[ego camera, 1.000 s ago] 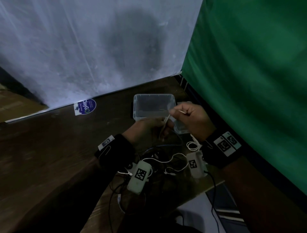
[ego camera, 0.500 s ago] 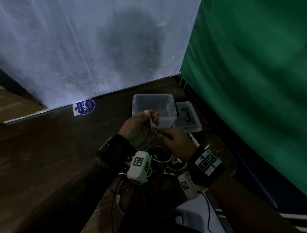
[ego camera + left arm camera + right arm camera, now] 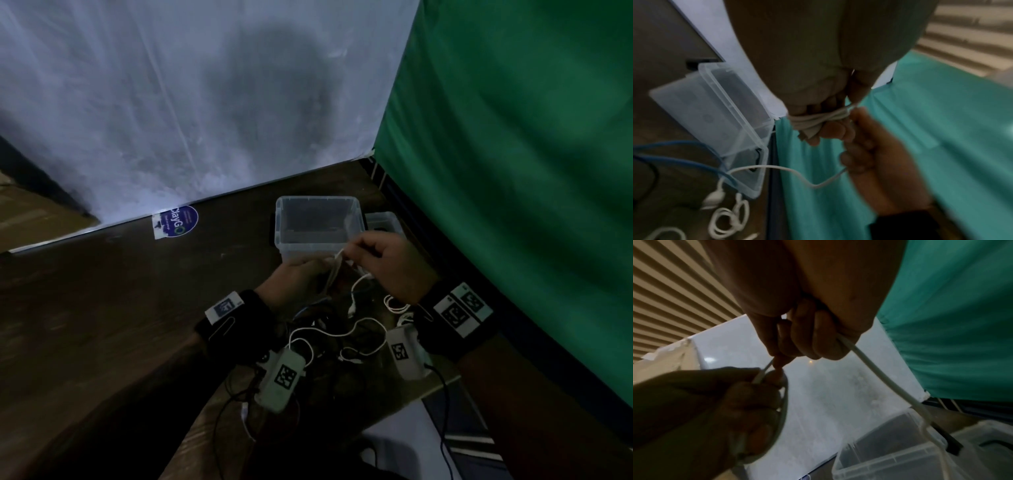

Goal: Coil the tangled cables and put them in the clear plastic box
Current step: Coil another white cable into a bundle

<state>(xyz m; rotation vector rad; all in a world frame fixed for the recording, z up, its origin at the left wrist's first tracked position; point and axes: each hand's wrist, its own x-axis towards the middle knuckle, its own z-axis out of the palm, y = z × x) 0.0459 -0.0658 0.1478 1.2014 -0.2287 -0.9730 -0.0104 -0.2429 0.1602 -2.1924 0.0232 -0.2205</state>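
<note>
The table [image 3: 120,308] is dark wood, bounded at the rear by a white sheet [image 3: 171,102] and at the right by a green curtain [image 3: 513,137]; its left half lies bare. The clear plastic box [image 3: 318,222] stands open near the rear right corner, its lid [image 3: 383,221] just beside it against the curtain. A tangle of loose cables [image 3: 342,332], white, blue and black, lies on the table between the forearms, near the front edge.

The left hand [image 3: 301,277] is raised just in front of the box, fingers curled round a bundle of white cable [image 3: 809,121] wound in several turns. The right hand [image 3: 390,263] is beside it, thumb and forefinger pinching the same cable where it leaves the bundle; the free length passes through the closed grip and hangs down to the table. A small coiled white cable [image 3: 395,305] rests under the right wrist.
</note>
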